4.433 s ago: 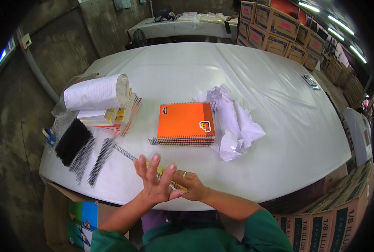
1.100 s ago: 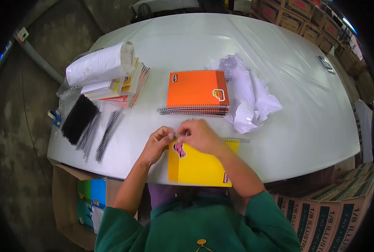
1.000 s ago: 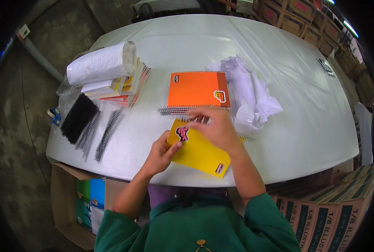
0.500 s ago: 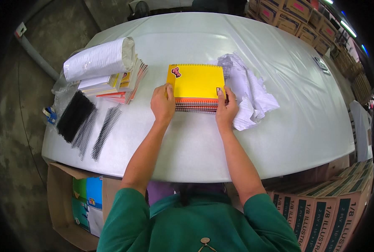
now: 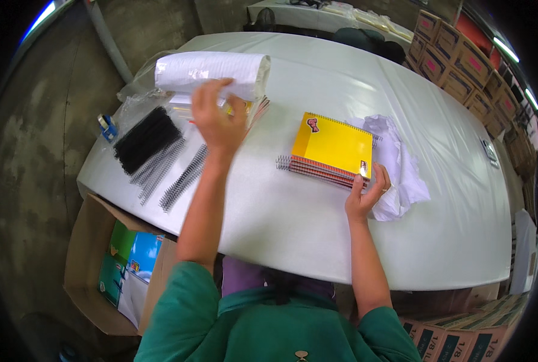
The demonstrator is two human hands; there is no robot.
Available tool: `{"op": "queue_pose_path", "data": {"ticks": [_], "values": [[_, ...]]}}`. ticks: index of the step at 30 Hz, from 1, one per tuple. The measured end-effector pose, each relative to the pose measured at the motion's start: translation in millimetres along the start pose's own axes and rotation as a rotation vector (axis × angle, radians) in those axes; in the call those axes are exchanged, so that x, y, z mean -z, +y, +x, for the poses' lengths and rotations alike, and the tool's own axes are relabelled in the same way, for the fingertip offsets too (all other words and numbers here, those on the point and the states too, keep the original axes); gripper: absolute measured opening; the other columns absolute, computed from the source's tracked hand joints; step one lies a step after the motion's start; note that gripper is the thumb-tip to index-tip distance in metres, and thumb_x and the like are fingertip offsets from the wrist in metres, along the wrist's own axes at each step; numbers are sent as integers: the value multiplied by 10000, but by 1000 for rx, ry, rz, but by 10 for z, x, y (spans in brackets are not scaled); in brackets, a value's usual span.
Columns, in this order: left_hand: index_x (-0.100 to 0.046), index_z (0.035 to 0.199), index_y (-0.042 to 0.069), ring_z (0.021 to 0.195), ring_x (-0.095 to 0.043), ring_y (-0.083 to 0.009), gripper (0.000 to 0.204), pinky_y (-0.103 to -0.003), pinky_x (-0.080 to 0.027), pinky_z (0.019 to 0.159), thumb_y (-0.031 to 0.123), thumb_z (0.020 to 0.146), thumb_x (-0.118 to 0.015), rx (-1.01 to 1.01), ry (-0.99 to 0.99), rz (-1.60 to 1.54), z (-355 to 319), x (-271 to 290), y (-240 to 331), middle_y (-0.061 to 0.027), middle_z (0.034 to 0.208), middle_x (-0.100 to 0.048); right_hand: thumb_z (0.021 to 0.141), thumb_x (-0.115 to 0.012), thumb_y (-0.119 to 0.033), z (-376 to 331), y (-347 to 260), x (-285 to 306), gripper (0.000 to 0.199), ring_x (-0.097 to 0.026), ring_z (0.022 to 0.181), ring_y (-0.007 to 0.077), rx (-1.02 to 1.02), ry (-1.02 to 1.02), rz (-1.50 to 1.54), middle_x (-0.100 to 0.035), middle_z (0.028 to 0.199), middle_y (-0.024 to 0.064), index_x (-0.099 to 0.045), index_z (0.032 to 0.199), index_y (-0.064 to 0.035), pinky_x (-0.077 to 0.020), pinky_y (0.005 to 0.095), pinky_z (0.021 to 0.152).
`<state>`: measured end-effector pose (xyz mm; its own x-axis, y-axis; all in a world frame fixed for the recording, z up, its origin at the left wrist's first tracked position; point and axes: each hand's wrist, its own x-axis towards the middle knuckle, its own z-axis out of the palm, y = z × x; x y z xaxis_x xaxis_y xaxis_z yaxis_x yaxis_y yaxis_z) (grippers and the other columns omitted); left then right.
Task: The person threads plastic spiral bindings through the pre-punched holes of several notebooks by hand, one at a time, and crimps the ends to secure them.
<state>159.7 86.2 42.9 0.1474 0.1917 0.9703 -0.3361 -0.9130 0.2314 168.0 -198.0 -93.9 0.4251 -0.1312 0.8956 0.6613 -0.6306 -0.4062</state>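
touching yellow notebook (image 5: 334, 146) (right fingers (image 5: 380, 177))

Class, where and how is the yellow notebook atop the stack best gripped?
Probably the left edge, from the left, pinched above and below: the yellow notebook lies flat, its wire coil runs along the far edge, and crumpled white paper crowds the right side, with the right hand at the near right corner.

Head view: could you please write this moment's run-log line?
left hand: open, near white roll; right hand: at corner of yellow notebook; yellow notebook: atop orange notebooks
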Motion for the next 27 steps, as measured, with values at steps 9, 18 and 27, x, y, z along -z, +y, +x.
{"op": "queue_pose_path", "data": {"ticks": [9, 18, 27], "values": [[-589, 972, 50, 911, -574, -251, 316, -338, -447, 776, -9, 662, -583, 138, -354, 132, -232, 317, -941, -102, 995, -595, 766, -503, -4, 959, -1876, 479, 172, -583, 825, 288, 139, -970, 1511, -608, 922, 163, -594, 910, 23, -455, 384, 776], [-550, 1094, 126, 1076, -458, -300, 456, -430, -346, 909, 62, 642, -555, 13, -381, 312, -541, -39, -1047, -96, 1109, -537, 816, -571, -180, 1083, -2514, 858, 195, -562, 782, 222, 320, -90, 1564, -603, 846, 67, -604, 880, 2, -437, 330, 684], [-540, 1111, 98, 1124, -438, -295, 452, -438, -298, 957, 29, 667, -500, -17, -230, 296, -756, -173, -1132, -110, 1162, -512, 771, -421, 12, 1463, -1286, 218, 305, -612, 765, 164, -171, -384, 1296, -642, 815, 127, -590, 1021, 55, -475, 270, 715]]}}
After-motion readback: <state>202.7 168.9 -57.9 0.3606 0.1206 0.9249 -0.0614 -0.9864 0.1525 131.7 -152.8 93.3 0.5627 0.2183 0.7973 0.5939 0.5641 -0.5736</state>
